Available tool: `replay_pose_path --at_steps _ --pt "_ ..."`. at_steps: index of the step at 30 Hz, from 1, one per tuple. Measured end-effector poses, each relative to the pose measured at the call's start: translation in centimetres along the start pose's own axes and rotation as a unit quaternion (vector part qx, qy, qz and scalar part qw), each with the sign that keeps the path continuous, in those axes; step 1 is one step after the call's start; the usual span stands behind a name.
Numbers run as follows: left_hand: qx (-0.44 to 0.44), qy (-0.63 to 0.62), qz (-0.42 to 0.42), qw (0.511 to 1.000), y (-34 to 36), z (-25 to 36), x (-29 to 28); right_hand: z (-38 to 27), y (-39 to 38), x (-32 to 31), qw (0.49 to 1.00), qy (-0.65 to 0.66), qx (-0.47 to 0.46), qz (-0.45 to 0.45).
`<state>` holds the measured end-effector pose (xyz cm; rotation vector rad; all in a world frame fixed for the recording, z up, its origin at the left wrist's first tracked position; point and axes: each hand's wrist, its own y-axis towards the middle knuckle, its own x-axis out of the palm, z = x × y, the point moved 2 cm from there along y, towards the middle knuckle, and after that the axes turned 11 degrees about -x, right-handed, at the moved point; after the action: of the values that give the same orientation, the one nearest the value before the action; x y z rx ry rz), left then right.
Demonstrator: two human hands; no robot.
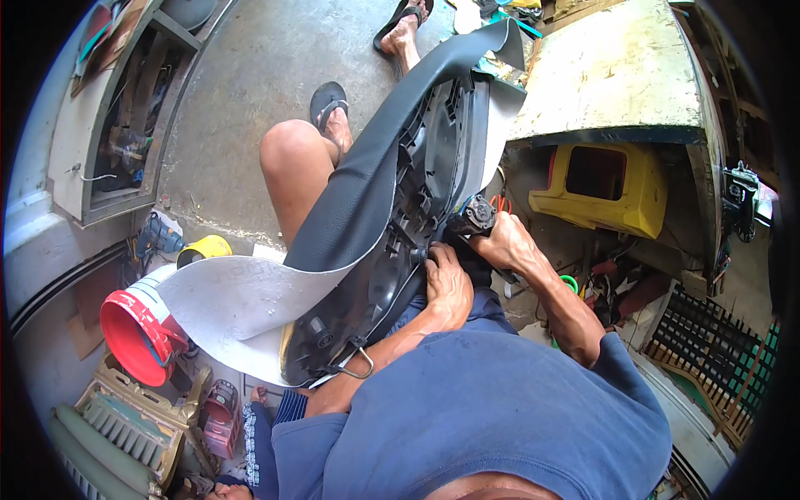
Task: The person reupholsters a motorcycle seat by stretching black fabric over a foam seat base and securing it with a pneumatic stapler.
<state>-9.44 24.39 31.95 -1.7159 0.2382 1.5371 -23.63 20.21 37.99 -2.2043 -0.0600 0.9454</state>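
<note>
Open concrete floor (250, 75) at upper centre; blocked at centre by seat base (417, 200), lower left by red bucket (137, 329).

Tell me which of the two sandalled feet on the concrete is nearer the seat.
The foot just beyond the bent knee, beside the black seat cover; the other foot lies farther out, near the picture's top.

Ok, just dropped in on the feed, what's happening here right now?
A seated person has a black plastic seat base propped upside down across their lap, with a black vinyl cover draped over it, its grey backing hanging down to their left. The left hand presses the cover edge against the base's rim. The right hand grips a dark tool held against that same edge. A red bucket lies on the floor to the left, and a yellow plastic piece sits under the bench.
</note>
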Motion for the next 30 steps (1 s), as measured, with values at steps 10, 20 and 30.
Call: replay_pose_path --at_steps 10,20,30 --pt "0.016 -0.065 -0.085 0.994 -1.7 -0.3 1.8 -0.3 -0.5 0.7 0.999 -0.027 -0.017 0.002" --pt "0.033 -0.035 -0.102 0.994 -1.5 -1.1 0.4 -1.6 -1.0 1.6 0.997 -0.078 -0.025 -0.013" --pt "0.031 -0.151 0.039 0.987 1.0 -3.7 -1.0 2.5 -9.0 -16.2 0.907 0.033 -0.085 0.412"
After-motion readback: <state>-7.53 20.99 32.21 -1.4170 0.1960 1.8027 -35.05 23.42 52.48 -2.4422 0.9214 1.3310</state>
